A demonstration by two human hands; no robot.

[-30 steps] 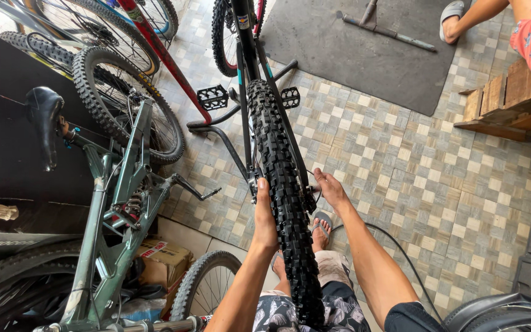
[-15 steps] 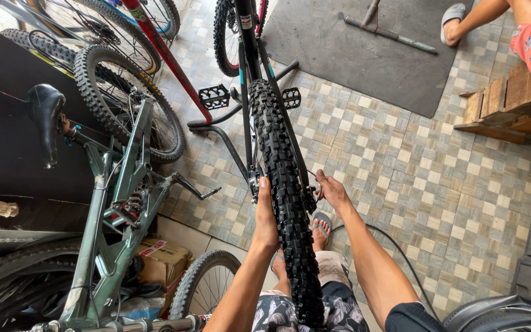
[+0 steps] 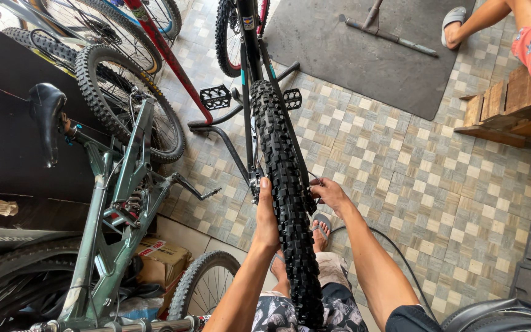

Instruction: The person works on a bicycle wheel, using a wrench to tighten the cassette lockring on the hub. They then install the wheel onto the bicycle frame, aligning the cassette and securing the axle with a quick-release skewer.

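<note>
**Both hands at the hub of a knobby wheel, wheel seated in the frame**

The landmark is the knobby tyre of the black bicycle that runs up the middle of the view, from between the person's knees toward the pedals.

The left hand lies flat against the left side of that tyre, fingers straight and together, fingertips up near the axle end on that side. It presses or steadies rather than grips; nothing is closed in it. The right hand sits just right of the tyre, at the same height, fingers curled in toward the hub. Whether it pinches a small part there or only rests on it, I cannot tell, since the tyre hides the fingertips.

As for progress, judged from how things lie: the wheel stands upright and appears to sit between the frame's arms, so it seems in place. The work at the axle looks unfinished, with both hands at it.

Left of the tyre stands a green bicycle frame with a black saddle, and a cardboard box on the floor below it. Beyond the tyre's far end lies a dark mat on the chequered tile floor. Right of the tyre, well apart, another person sits on a wooden step, a sandalled foot on the mat.
</note>
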